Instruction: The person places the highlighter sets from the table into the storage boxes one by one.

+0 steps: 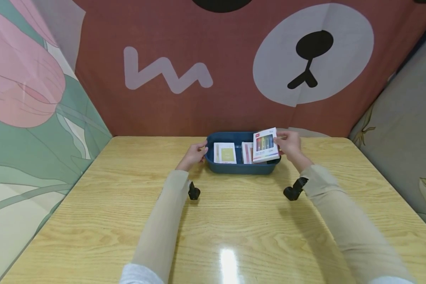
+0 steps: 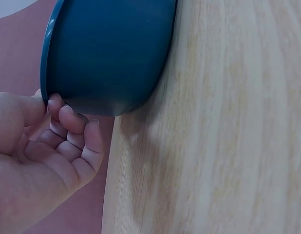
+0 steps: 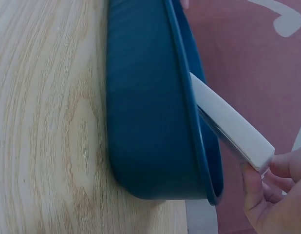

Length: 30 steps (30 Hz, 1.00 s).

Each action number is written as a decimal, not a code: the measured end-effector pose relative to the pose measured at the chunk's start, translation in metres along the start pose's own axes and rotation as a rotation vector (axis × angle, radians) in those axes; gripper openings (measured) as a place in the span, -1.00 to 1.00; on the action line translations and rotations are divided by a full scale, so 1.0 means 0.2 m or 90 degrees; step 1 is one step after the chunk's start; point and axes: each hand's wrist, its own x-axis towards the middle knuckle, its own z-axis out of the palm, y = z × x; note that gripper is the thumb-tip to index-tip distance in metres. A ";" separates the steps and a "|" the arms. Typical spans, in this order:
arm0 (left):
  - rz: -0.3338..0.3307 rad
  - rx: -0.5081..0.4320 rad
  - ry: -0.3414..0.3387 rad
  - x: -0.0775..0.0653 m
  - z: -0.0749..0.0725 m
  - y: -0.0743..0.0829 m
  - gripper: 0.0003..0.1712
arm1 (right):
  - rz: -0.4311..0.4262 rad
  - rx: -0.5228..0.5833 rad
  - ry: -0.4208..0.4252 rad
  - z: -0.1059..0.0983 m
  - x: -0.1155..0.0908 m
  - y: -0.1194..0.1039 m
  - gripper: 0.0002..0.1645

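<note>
A dark blue plastic bin (image 1: 242, 169) sits near the table's far edge. My left hand (image 1: 194, 155) pinches its left rim between thumb and fingertips, as the left wrist view shows at the rim (image 2: 45, 73). At the other end, my right hand (image 1: 290, 145) grips the edge of a white box with colourful sticks pictured on its front (image 1: 265, 144). That box leans at a tilt over the bin's right part, its lower end inside the rim in the right wrist view. Inside the bin lie a white and yellow box (image 1: 225, 153) at left and a white and pink box (image 1: 247, 153) partly hidden behind the held one.
The bin and hands are on a light wooden table (image 1: 234, 213). Behind the far edge hangs a reddish-brown cloth with a bear's muzzle (image 1: 314, 79). Flower-patterned cloth (image 1: 21, 79) covers the left side. Black wrist camera mounts (image 1: 293, 191) hang below both forearms.
</note>
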 end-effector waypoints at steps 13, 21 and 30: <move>-0.001 -0.009 -0.007 0.00 0.00 0.00 -0.50 | -0.042 -0.137 -0.020 0.07 0.04 0.05 -0.63; 0.008 -0.006 -0.011 -0.01 0.00 0.00 -0.50 | -0.119 -0.305 -0.001 0.09 0.01 0.03 -0.65; 0.019 0.001 0.000 -0.02 0.00 0.01 -0.51 | -0.178 -0.392 -0.035 0.12 -0.01 0.02 -0.86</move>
